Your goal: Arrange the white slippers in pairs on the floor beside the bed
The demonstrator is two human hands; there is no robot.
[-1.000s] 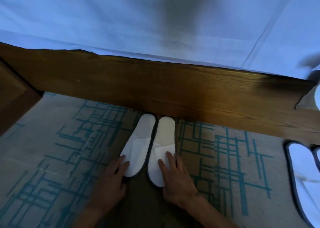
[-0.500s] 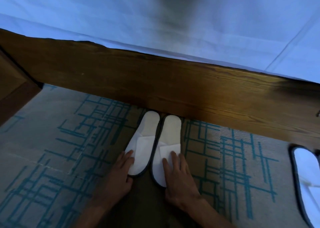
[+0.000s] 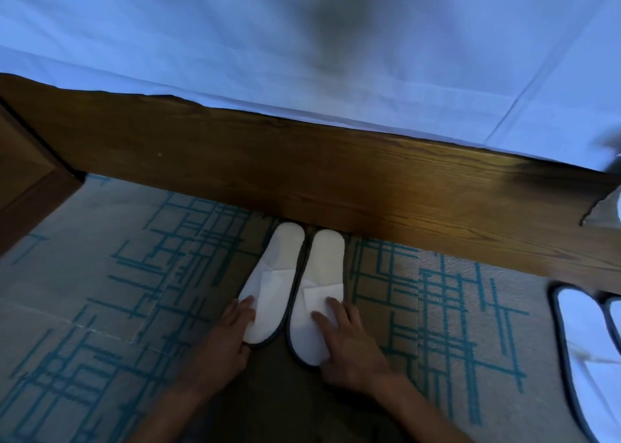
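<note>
Two white slippers lie side by side on the carpet [image 3: 100,274], with their heel ends close to the wooden bed frame [image 3: 336,180] and their toe ends pointing toward the person. The left slipper [image 3: 272,284] is tilted a little, so its toe end goes away to the left, while the right slipper [image 3: 319,294] lies nearly straight. At the heel ends the two are almost touching; at the toe ends a narrow gap opens between them. Each one has a thin dark edge around the sole.

The left hand [image 3: 228,342] lies flat, with its fingers stretched out, on the outer left edge of the left slipper near the toe. The right hand [image 3: 349,345] lies flat too, and its fingers [image 3: 332,308] are spread over the toe part of the right slipper. Neither hand is closed around a slipper; both only press on top or against the side.

Near the right edge of the carpet a second pair of slippers [image 3: 584,348] lies beside the bed frame, well apart from the first pair and partly cut by the border of the view. Above the frame a white sheet [image 3: 201,46] covers the bed. At the far left corner of the carpet stands a piece of dark wooden furniture [image 3: 27,180].
</note>
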